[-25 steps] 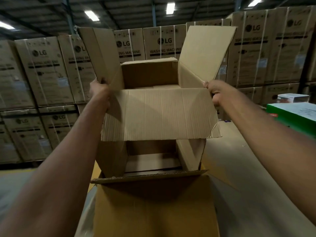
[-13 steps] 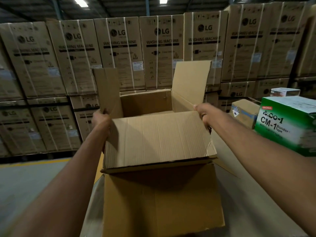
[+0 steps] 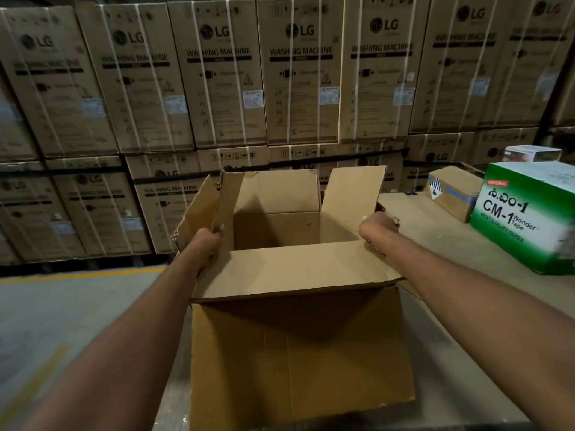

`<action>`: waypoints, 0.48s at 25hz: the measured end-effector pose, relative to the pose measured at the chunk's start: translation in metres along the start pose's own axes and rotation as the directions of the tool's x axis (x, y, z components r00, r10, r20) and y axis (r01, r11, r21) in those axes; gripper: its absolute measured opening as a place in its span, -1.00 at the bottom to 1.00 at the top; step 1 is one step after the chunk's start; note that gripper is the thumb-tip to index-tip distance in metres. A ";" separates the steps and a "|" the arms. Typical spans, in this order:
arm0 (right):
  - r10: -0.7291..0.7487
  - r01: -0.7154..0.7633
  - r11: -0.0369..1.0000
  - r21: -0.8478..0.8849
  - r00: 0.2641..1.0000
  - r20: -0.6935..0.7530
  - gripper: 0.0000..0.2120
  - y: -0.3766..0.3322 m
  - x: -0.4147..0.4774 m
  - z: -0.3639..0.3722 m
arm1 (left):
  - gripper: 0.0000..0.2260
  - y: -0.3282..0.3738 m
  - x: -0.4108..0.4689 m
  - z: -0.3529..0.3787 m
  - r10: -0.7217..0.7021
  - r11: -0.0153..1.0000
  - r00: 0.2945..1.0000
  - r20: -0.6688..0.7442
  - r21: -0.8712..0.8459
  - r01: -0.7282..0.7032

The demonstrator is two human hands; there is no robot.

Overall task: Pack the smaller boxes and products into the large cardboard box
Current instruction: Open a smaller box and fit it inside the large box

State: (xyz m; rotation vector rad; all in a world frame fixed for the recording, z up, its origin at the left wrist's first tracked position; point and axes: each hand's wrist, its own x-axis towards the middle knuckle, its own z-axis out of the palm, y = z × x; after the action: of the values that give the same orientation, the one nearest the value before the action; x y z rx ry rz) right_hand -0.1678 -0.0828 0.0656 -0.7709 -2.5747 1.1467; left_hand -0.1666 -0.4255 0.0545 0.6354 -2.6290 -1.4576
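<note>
Large cardboard box (image 3: 298, 353) sits open at 6 o'clock on the table (image 3: 466, 353), interior bare as far as I see. My left hand (image 3: 205, 244) is clamped on its left flap, right hand (image 3: 376, 228) on the right flap. At 3 o'clock: green carton (image 3: 525, 219) reading "CM-1 Wonder Tape". At 12: stacked cartons (image 3: 298, 73) marked "LG WASHING MACHINE".

Your large cardboard box (image 3: 298, 353) stood upright and empty, flaps open; the green tape carton (image 3: 525, 219) and small brown box (image 3: 454, 194) sat right of it.
</note>
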 end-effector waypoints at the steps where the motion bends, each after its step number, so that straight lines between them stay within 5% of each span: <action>1: -0.064 0.055 0.985 -0.161 0.997 -0.050 -0.79 0.004 0.003 0.004 | -0.59 0.000 0.000 -0.001 0.005 0.995 1.000 0.005 0.102 -0.006; 6: -0.308 0.213 0.776 -0.593 0.949 -0.063 -0.94 -0.004 0.002 -0.005 | -0.67 0.012 -0.013 -0.015 0.307 0.707 0.949 -0.075 0.686 -0.174; 9: -0.364 0.175 0.697 -0.696 0.922 -0.133 -0.45 -0.022 0.005 -0.016 | -0.78 0.027 -0.014 -0.027 0.433 0.668 0.887 -0.161 0.718 -0.196; 12: -0.461 0.190 0.620 -0.761 0.874 -0.157 0.00 -0.020 0.009 -0.010 | -0.88 0.031 -0.015 -0.027 0.313 0.749 0.938 -0.148 0.645 -0.148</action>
State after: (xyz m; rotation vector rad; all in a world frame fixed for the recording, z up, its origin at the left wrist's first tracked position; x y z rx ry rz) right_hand -0.1791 -0.0824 0.0869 -0.5004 -2.6552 -0.1843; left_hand -0.1557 -0.4271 0.0971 0.4524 -2.8242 -0.3664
